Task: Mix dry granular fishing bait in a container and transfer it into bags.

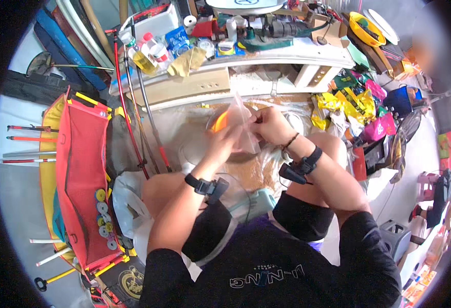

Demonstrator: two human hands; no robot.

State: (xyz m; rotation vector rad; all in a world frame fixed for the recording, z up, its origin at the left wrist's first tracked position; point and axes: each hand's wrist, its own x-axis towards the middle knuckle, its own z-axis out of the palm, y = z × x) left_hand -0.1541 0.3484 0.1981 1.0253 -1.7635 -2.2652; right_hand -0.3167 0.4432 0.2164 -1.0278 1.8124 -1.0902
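Note:
Both hands are raised in front of my knees on a thin translucent plastic bag (238, 109). My left hand (224, 141) grips the bag's left side. The fingers of my right hand (272, 125) pinch its opposite side near the upper part. What the bag contains cannot be made out. Behind my left fingers shows a bright orange object (220, 121), partly hidden, apparently inside a round container. Tan granules (268, 169) lie scattered over plastic sheeting beneath the hands. Each forearm wears a black strap with a small dark device.
A low white bench (264, 57) ahead holds bottles (144, 61), packets and tools. Several rods (118, 88) lean against its left end. A red fabric case (82, 173) with small reels stands left. Yellow plastic bags (348, 104) pile up at right. A grey stool (395, 238) is behind right.

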